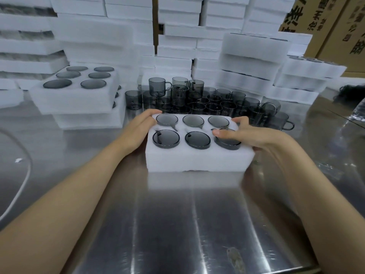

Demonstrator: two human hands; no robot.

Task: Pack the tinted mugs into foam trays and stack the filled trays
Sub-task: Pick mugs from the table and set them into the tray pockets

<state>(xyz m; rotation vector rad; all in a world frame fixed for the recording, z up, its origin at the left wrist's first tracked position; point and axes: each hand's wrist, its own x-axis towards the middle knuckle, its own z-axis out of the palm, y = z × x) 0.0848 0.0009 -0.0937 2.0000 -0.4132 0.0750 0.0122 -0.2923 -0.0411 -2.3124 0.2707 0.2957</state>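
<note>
Shiny steel table [177, 224] w/ glare streaks, printed cardboard boxes [335, 22] top rt, white cable [24, 182] left

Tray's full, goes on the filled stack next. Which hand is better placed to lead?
Left, probably: left hand grips the tray end nearest the filled stack; right hand holds the far end.

The foam tray [197, 159] fills the gap between the left hand [141, 127] and right hand [254, 135], loose tinted mugs [207, 103] crowd just beyond the fingertips, a filled-tray stack [79, 99] stands outward of the left fingers, and the bare steel table [177, 214] lies open back toward the wrists.
</note>
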